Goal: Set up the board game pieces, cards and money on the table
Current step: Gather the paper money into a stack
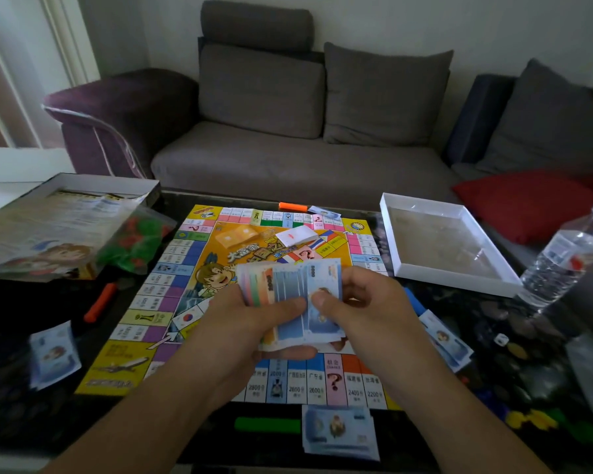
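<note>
The colourful game board (172,278) lies open in the middle of the dark table. Above its near half my left hand (254,333) grips a fanned stack of play money (288,289) from below. My right hand (363,302) pinches the top blue note with thumb and fingers. Small piles of blue notes lie at the left (53,354), near edge (339,432), right (445,340) and far edge (326,212) of the board. A white card deck (297,236) sits on the board's centre. Coloured bars lie around: orange (292,206), red-orange (100,302), green (267,425), blue (414,300).
An open white box tray (404,261) stands at the right, a water bottle (569,254) beside it. At the left lie the box lid with a leaflet (48,217) and a bag of red and green pieces (134,244). A die (502,340) and coloured tokens (528,419) sit right. A sofa (288,159) stands behind.
</note>
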A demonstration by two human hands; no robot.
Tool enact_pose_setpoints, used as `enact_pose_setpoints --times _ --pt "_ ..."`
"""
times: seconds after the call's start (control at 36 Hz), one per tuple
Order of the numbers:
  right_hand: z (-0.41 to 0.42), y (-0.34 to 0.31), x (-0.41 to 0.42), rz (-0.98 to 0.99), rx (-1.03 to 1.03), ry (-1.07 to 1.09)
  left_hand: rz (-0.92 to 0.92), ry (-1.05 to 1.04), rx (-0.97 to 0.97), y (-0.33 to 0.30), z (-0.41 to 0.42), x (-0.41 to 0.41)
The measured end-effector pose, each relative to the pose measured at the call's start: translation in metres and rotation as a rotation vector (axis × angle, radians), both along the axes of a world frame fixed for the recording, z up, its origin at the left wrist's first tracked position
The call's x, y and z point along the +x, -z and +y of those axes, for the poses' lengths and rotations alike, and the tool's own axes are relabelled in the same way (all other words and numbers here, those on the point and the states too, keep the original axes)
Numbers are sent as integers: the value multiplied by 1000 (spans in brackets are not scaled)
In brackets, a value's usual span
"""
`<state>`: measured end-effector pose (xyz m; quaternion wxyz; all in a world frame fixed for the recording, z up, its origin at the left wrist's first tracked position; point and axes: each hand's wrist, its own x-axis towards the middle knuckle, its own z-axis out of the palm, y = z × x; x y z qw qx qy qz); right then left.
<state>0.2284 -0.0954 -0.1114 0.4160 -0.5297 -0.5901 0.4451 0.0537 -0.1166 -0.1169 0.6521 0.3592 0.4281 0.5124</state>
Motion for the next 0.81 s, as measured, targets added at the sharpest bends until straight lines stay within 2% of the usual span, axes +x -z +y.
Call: enact_pose_setpoints --times 0.22,0.39,0.56,0.67,0.72,0.81 --pt "2 3 -1 37 -31 -38 42 -19 -16 1 -2 -4" --pt "4 5 -4 21 -40 -48 -80 12 -90 -5 -1 -12" --pt "4 5 -12 88 -76 -84 54 -11 -8 -2 -2 -15" --pt "4 8 -13 36 -38 -20 38 -32 -56 -4 -1 -15" --pt "5 8 -12 52 -30 27 -9 -50 -98 -6 0 -16" --pt "6 5 -9 95 -48 76 15 -69 -90 -6 0 -16"
